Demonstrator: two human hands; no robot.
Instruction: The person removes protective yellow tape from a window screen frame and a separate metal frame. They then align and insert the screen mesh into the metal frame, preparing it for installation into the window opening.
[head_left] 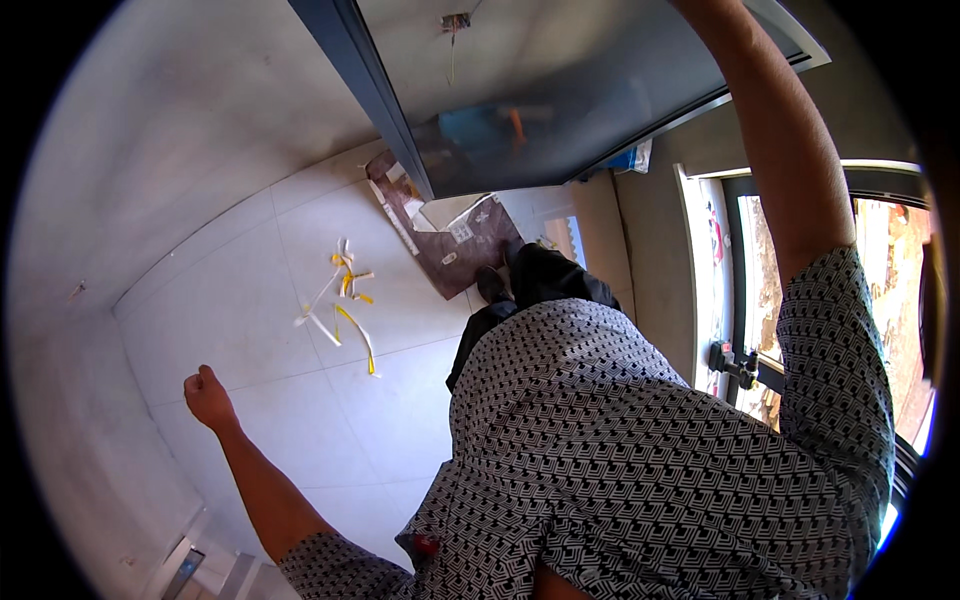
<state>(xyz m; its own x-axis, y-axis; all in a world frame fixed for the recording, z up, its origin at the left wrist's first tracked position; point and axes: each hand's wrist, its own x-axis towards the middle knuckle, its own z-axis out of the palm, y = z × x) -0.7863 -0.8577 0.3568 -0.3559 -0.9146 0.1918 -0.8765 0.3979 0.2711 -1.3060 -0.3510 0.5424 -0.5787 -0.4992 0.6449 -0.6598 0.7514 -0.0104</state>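
Note:
Out to the left, over the pale tiled floor, my left hand (208, 398) is closed in a loose fist, and nothing shows in it. My right arm reaches up past the top edge of the head view, so that hand is out of sight. Nearest to that arm is a large dark-framed panel (580, 110), glossy like glass, standing in front of me. Its surface mirrors bluish and orange patches. Whether my right hand touches it cannot be seen.
Yellow and white strips (345, 290) lie scattered on the floor (260, 340). A brown cardboard sheet (455, 260) lies by my shoes (492, 285). At right is a dark-framed window (765, 300) with a black fitting (735, 365). A wire hangs from a wall box (455, 22).

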